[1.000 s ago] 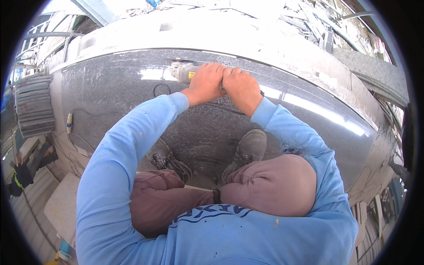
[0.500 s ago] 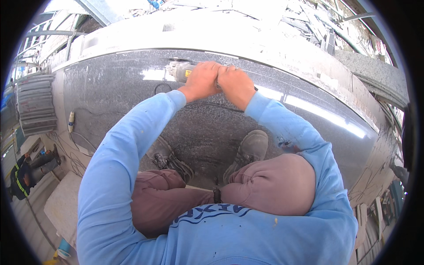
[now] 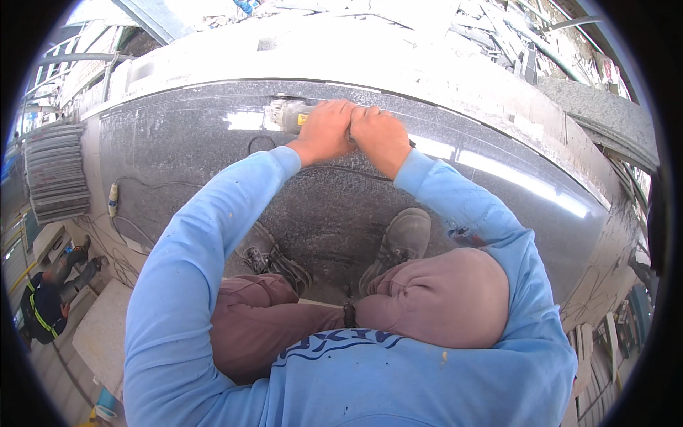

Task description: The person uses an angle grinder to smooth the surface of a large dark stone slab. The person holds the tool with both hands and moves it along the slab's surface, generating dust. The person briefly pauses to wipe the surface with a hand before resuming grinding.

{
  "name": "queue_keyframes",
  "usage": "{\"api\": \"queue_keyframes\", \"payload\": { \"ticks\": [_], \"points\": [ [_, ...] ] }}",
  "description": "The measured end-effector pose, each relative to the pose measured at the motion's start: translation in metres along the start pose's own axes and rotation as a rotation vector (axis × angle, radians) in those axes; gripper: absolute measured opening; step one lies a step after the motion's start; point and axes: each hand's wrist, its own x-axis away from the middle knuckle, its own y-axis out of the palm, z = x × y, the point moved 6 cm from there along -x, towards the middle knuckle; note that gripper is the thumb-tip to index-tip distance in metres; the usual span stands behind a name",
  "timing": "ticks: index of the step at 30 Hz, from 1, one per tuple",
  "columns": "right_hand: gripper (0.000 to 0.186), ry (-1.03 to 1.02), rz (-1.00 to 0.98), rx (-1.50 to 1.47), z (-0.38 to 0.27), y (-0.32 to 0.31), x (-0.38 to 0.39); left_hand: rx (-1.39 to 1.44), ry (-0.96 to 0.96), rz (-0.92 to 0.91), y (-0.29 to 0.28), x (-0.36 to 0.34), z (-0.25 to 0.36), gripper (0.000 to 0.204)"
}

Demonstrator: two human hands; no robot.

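Both of my hands are wrapped around an angle grinder (image 3: 287, 114) with a grey metal head and a yellow label. My left hand (image 3: 326, 130) grips the body just behind the head. Right beside it, touching, my right hand (image 3: 381, 137) closes on the rear part, which is mostly hidden under the fingers. The disc shows as a thin dark edge at the far side of the head. Beneath the tool lies a large dark speckled stone slab (image 3: 181, 135), dusty, with its far edge close to the grinder. Whether the disc touches the stone I cannot tell.
My boots (image 3: 407, 236) rest on the slab. A black cord loops to a pale connector (image 3: 113, 199) at the left. Stacked grey strips (image 3: 57, 173) stand beyond the slab's left end. Another person (image 3: 44, 307) is at the lower left. Stone offcuts (image 3: 501, 35) lie at the far right.
My hands and the grinder stay almost in place. The other person at the lower left has shifted slightly, now showing more of the body. The view has moved a little.
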Motion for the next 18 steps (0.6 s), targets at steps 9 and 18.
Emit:
{"api": "queue_keyframes", "payload": {
  "ticks": [9, 18],
  "points": [
    [0.034, 0.005, -0.040, -0.081, 0.000, -0.010, 0.001, -0.008, 0.022, 0.030, -0.001, 0.002, -0.002, 0.048],
    [0.030, 0.016, -0.016, 0.090, 0.009, -0.012, 0.023, 0.003, 0.009, 0.019, 0.009, -0.005, 0.022, 0.046]
  ]
}}
